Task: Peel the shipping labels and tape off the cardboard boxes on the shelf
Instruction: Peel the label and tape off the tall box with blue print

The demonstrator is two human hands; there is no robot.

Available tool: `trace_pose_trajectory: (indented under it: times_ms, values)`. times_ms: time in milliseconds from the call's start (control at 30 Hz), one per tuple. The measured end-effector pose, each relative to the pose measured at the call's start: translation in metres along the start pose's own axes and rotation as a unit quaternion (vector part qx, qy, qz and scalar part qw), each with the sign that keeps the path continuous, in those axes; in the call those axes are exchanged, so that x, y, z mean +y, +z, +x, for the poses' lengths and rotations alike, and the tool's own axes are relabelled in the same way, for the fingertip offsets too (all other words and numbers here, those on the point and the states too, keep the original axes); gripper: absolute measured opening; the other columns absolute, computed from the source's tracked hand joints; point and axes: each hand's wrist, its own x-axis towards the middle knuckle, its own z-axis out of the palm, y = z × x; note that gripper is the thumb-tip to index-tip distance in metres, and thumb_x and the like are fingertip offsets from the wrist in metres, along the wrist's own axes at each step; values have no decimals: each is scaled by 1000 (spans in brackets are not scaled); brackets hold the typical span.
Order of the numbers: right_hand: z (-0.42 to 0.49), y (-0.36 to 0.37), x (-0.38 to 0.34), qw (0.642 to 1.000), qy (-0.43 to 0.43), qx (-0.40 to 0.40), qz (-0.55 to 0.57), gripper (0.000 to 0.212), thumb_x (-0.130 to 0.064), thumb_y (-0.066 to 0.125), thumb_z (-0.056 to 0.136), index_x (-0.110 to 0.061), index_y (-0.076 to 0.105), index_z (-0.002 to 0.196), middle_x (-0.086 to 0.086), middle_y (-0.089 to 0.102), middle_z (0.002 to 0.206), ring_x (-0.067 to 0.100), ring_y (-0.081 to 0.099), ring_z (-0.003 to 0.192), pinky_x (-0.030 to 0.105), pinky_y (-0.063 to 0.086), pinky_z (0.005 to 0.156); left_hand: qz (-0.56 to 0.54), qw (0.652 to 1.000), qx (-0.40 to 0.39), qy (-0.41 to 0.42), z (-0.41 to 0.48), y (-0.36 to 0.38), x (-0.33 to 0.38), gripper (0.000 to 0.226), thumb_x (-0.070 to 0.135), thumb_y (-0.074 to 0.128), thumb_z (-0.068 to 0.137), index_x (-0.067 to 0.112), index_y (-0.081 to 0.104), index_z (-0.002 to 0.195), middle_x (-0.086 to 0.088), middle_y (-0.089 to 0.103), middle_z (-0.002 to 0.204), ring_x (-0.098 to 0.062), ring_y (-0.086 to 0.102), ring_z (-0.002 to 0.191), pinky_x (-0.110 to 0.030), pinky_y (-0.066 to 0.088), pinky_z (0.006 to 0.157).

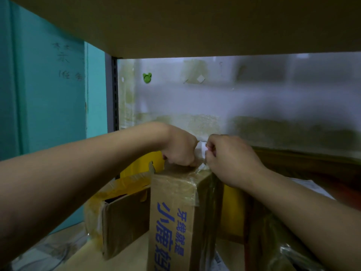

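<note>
Shelf (134, 249) interior, white back wall. We find the left hand (179, 147) gripping the blue-printed box (173, 208) top at centre, the right hand (230, 159) pinching a white label (202, 148) just beside it; a yellow-taped box (121, 212) stands left.

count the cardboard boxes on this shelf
2: a tall blue-printed box in the middle, a lower yellow-taped box left of it. More may hide in the dark at right.

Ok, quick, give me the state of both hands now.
Left hand: closed, fingers curled on the white label atop the box.
Right hand: closed, pinching the same label.
</note>
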Motion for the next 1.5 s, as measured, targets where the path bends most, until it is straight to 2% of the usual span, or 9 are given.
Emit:
trace_pose_trajectory:
  times_ms: [133,300,500,633,767,967,1167,1367,1500]
  values:
    - [-1,-1,-1,1000,-3,3,3,19,-31,45,99,-18,59,99,1,57,88,21,50,79,30,35,65,-69,997,-19,-10,4,0,1,36,25,45,103,14,48,68,-4,46,64,-14,43,50,-22,39,48]
    - [-1,-1,0,1000,2,4,-3,16,-28,47,97,-18,59,102,-1,54,87,21,49,79,29,34,65,-153,988,-27,20,-2,3,-7,28,28,47,101,8,59,86,-4,56,79,-15,56,65,-29,57,68]
    - [1,0,0,1000,4,8,-7,17,-29,47,97,-19,60,106,-3,52,86,20,46,79,29,32,66,-263,963,-40,43,0,6,-22,28,19,52,98,-4,63,110,-4,50,72,-15,49,61,-27,52,60]
    - [1,0,1,1000,4,10,-8,17,-28,47,97,-19,60,106,-3,52,86,19,46,79,28,31,65,-330,941,-46,62,2,12,-29,14,11,51,96,6,61,87,0,49,63,-12,47,55,-26,50,57]
    - [1,1,2,1000,1,13,-8,19,-28,47,97,-19,61,108,-2,57,89,19,48,80,28,33,65,-383,921,-39,63,1,12,-36,28,10,52,96,12,56,69,2,45,54,-11,46,50,-26,50,54]
    - [1,0,2,1000,0,14,-9,19,-28,48,96,-20,61,107,0,63,96,19,46,78,28,33,67,-216,976,-34,21,-5,-1,-25,49,58,51,93,12,60,78,1,50,62,-12,56,52,-28,51,57]
    - [1,-1,2,1000,5,9,-12,17,-29,47,96,-20,61,102,0,60,91,21,49,80,29,35,67,-143,988,-64,-2,4,-7,-12,40,46,52,98,15,53,73,2,49,60,-10,53,50,-23,48,53]
    - [0,0,1,1000,0,7,-11,10,-28,48,96,-22,57,94,-4,53,81,19,47,75,29,32,59,-182,979,-88,6,8,-6,-18,32,26,52,102,15,53,72,9,48,47,-7,52,47,-21,46,50]
    - [-1,0,2,1000,4,13,-10,14,-28,48,95,-21,60,97,-2,61,86,21,53,79,30,38,65,-254,964,-79,20,7,3,-23,26,20,54,99,15,53,74,6,45,52,-7,45,44,-19,43,48]
